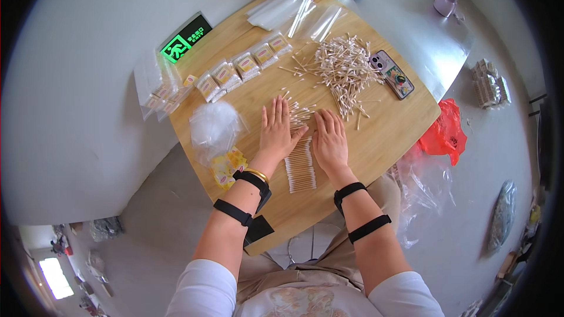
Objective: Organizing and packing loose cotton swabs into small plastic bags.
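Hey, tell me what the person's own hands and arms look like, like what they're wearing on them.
The left hand and right hand wear no gloves. Two black straps circle each forearm. A gold bangle sits at the left wrist. White sleeves end above the elbows.

Left forearm [241, 196] angles up and inward from lower left; right forearm [357, 209] angles inward from lower right. Left grip [277, 134]: palm down, fingers [278, 111] nearly straight, pointing away from body, thumb [299, 133] spread toward right grip [331, 142]. Right grip: palm down, fingers bent, bunched close. Wrists [268, 161] apart, uncrossed. Grips side by side, narrow gap between.
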Motion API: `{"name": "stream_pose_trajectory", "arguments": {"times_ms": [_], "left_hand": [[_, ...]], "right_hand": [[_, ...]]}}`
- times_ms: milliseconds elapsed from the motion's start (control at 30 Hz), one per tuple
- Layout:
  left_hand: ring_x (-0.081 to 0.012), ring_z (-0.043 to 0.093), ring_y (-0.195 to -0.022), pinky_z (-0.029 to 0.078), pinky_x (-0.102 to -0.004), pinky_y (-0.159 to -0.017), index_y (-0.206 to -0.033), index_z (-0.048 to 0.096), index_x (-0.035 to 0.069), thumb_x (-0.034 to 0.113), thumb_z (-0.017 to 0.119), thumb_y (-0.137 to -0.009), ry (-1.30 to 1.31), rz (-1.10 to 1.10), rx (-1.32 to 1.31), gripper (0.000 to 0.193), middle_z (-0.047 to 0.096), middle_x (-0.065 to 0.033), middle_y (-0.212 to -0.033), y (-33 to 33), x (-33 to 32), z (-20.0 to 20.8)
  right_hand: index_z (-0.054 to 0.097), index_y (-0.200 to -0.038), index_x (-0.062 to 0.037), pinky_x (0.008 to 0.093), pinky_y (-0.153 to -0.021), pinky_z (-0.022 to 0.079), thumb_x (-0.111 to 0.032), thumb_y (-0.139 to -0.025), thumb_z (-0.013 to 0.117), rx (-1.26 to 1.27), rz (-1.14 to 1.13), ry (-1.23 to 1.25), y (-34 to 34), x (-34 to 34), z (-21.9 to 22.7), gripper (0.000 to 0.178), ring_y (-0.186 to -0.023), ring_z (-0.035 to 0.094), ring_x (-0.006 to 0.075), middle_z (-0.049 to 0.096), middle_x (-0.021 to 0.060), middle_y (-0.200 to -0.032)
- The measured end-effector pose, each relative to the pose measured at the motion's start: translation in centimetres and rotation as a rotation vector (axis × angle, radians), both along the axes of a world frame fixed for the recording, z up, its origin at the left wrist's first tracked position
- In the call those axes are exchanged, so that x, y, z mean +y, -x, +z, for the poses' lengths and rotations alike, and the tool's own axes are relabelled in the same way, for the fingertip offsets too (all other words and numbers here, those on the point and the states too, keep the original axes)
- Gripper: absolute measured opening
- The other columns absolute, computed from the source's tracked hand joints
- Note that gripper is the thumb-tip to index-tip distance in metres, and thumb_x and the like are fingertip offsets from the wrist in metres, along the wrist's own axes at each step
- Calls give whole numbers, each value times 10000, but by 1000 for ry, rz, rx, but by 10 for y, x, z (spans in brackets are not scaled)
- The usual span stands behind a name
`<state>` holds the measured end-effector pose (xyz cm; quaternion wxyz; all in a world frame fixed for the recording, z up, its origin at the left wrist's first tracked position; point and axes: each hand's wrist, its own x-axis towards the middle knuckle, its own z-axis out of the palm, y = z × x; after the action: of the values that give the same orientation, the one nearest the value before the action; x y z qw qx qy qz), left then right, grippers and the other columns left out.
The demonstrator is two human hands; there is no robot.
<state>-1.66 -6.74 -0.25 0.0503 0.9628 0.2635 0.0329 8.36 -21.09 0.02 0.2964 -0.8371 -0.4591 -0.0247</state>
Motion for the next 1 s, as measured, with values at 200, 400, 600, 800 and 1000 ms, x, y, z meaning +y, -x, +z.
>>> {"name": "stream_pose_trajectory", "arguments": {"times_ms": [200, 400, 600, 800, 1000], "left_hand": [[-335, 89, -1540, 33, -509, -1241, -1555, 140, -70, 664, 326, -985, 16, -88, -74, 949, 146, -229, -1641, 7, 1, 2], [-344, 100, -1537, 48, -514, -1240, -1555, 135, -71, 666, 329, -982, -10, -75, 7, 953, 152, -237, -1637, 1, 6, 3], [-350, 119, -1533, 48, -518, -1240, -1565, 141, -43, 674, 331, -977, -7, -96, -28, 947, 156, -229, -1638, 1, 0, 3], [-328, 107, -1540, 32, -536, -1234, -1587, 159, 37, 618, 343, -1001, -66, -177, 39, 845, 135, -177, -1658, 4, -4, 4], [-304, 131, -1538, 24, -550, -1229, -1589, 184, 73, 590, 340, -1013, 12, -197, -73, 790, 183, -140, -1654, 8, -11, 3]], "right_hand": [[498, -1383, -11, 434, -1206, 267, -130, -907, 525, 4, -5, -17, -1, 0, -1, 491, -1390, 394, 289, 486, 135, -1421], [503, -1378, -7, 435, -1206, 266, -130, -899, 528, 2, -19, -18, 1, 1, -3, 496, -1386, 397, 293, 489, 136, -1421], [506, -1379, -12, 430, -1210, 262, -137, -884, 544, 14, -21, -16, 1, 1, -4, 512, -1392, 393, 288, 488, 130, -1433], [509, -1380, -21, 424, -1207, 266, -160, -894, 534, 3, -28, -16, 1, -1, -5, 506, -1392, 400, 282, 494, 124, -1432], [502, -1388, -32, 418, -1207, 266, -170, -894, 529, -13, -28, -17, 1, -1, -6, 513, -1389, 409, 277, 496, 119, -1433]]}}
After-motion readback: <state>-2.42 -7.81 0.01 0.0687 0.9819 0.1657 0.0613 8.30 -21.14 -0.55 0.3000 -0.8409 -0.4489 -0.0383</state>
